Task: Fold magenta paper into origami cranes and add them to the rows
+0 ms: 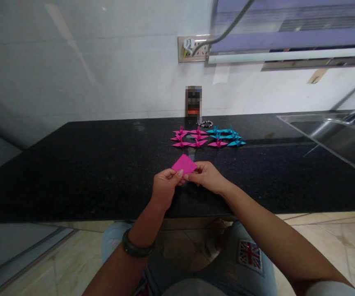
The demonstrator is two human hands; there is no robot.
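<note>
A pink sheet of origami paper (184,163), folded into a small diamond, is held just above the black countertop. My left hand (167,185) pinches its lower left side, thumb on top. On the lower right side, my right hand (207,176) grips the same paper between thumb and fingers. Beyond the hands stand several pink paper cranes (198,143) in rows. Several blue paper cranes (237,142) are grouped at their right. The undersides of both hands' fingers are partly hidden.
The black countertop (103,172) runs along a white wall. A phone-like upright object (193,102), blurred out, leans there beside a beaded bracelet (206,123). At the right is a metal sink (328,139). A wall socket (193,48) holds a plug with a grey cable.
</note>
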